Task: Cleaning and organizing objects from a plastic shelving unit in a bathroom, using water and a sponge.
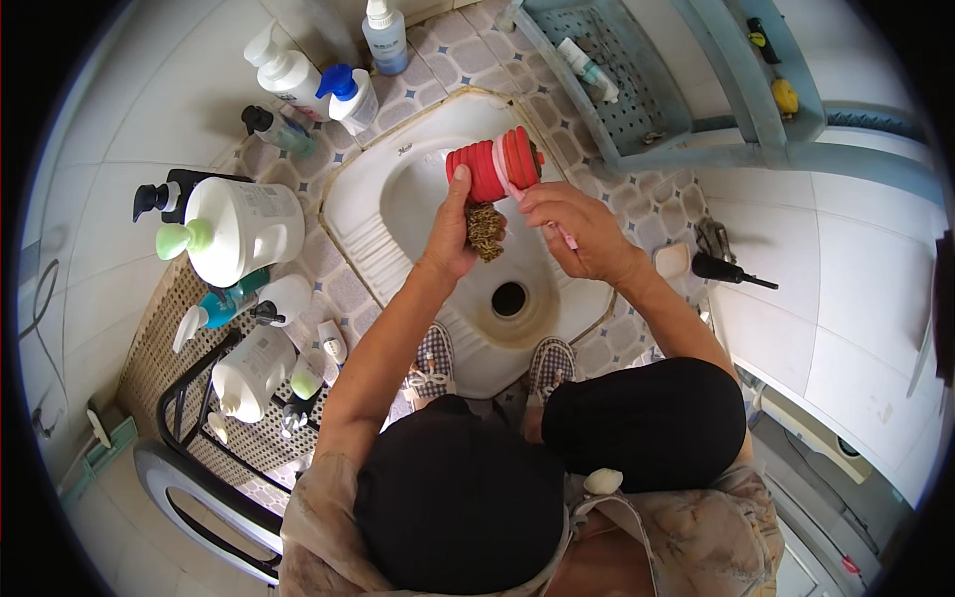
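My left hand (451,233) grips a red ribbed cylinder (477,170), with the thumb along its near side. A tuft of coarse golden-brown bristles (485,230) sticks out below the cylinder, beside my left fingers. My right hand (586,227) is closed on a slim pink piece (515,191) that lies across the ribs and shows again below the fingers. I cannot tell whether it is a strap or a brush handle. Both hands are held above a white ceramic squat toilet (351,190), whose dark drain hole (509,298) lies nearer my feet.
Pump bottles (295,82) stand at the back left, and large white jugs (246,227) line the left side. A blue-grey plastic rack (589,123) is at the upper right. A black-handled tool (720,269) and a soap dish (673,260) lie by the right wall.
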`<state>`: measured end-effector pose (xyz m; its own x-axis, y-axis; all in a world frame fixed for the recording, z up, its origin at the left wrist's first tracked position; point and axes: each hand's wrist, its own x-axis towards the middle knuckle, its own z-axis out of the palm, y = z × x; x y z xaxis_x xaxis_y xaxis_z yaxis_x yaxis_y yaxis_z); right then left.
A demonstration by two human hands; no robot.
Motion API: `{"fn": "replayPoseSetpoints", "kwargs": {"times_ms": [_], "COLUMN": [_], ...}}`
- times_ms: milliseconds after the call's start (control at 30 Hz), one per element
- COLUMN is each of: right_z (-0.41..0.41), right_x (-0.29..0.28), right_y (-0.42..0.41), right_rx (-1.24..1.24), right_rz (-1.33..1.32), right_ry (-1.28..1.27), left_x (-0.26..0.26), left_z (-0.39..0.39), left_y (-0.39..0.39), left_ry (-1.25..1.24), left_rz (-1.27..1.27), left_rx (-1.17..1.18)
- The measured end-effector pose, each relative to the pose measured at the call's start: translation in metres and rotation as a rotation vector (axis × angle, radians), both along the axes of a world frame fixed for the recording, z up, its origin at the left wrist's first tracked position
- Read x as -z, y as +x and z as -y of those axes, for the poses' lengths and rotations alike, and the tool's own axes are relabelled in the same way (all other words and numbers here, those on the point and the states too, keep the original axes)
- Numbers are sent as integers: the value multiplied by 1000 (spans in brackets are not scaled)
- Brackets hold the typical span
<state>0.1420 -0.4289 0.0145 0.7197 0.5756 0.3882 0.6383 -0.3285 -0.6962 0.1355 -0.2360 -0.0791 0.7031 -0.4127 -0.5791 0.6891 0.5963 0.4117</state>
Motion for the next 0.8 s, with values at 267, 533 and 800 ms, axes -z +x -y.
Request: {"fn": "replayPoseSetpoints", "kwargs": {"times_ms": [267, 533, 800], "right_z": [-8, 12, 7], "right_x": [4, 33, 33], "right_y": [-11, -19, -13], "right_rx": [-80, 267, 448], "right_rz": [97, -48, -553], "right_ry": [-77, 72, 378], "left_x": [16, 20, 15], "left_z": [-10, -17, -21], "left_y": [-6, -2, -1], "left_ry": [2, -28, -14], "left_rz": [139, 361, 418], "left_rx": [-138, -176, -207]}}
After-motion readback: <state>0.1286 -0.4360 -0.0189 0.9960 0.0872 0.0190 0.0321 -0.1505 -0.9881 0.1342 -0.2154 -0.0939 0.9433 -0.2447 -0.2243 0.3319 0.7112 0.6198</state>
